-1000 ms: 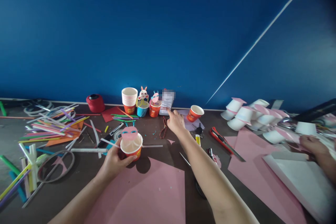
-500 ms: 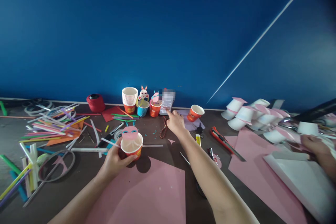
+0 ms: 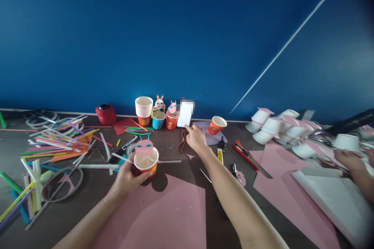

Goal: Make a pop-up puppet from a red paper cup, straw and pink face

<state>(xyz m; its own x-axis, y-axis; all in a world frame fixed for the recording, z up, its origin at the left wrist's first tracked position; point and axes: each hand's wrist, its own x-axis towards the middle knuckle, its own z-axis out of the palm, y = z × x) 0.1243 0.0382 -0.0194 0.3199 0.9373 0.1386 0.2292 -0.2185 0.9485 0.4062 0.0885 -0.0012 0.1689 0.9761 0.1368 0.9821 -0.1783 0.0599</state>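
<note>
My left hand (image 3: 128,177) is wrapped round a red paper cup (image 3: 150,170) with a white rim. A pink paper face (image 3: 144,147) with blue antennae stands up at the cup's back edge, and a white strip sticks out to the left. My right hand (image 3: 196,137) reaches forward, index finger stretched toward the lower edge of a phone (image 3: 185,114) with a bright white screen, propped against the wall. It holds nothing, and whether the fingertip touches the phone I cannot tell. A beaded string (image 3: 181,142) lies left of that hand.
Stacked cups (image 3: 144,111), a blue rabbit cup (image 3: 158,120) and another red cup (image 3: 217,125) stand along the wall. Colourful straws (image 3: 58,140) lie left, a utility knife (image 3: 248,155) right. Pink paper (image 3: 163,218) spreads in front. At far right, another person's hand (image 3: 349,159) is beside white cups.
The phone's screen has turned from text to nearly blank white. My right fingertip has slid slightly down, toward the phone's bottom edge. My left hand keeps its hold on the cup.
</note>
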